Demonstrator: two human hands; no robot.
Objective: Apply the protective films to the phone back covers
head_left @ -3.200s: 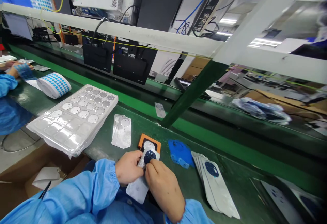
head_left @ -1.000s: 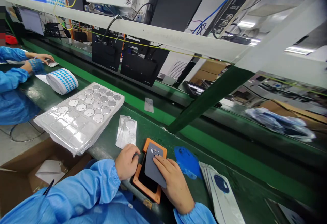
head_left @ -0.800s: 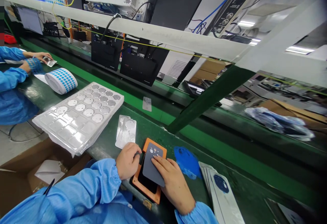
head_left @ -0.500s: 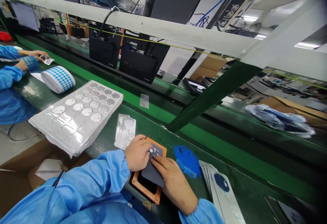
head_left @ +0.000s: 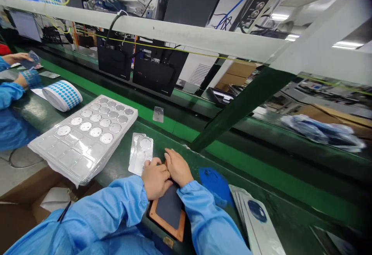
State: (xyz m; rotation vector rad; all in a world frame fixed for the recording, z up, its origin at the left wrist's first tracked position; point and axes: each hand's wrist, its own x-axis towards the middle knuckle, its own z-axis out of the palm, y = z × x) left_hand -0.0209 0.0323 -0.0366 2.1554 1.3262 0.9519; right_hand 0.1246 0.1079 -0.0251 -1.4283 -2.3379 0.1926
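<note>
Left hand (head_left: 155, 179) and right hand (head_left: 178, 166) are shifting to the far edge of the orange fixture (head_left: 171, 232) | fingers are curled downward, any pinch hidden | dark grey pad (head_left: 169, 205) is lying in the fixture, no longer under the right palm

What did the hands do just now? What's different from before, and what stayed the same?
The right hand moved from the middle of the dark grey pad to its far end, beside the left hand, leaving the pad's near part uncovered on the orange holder. At far left, a co-worker's hand raised a small sheet. The clear tray and blue-dotted roll stayed put.
</note>
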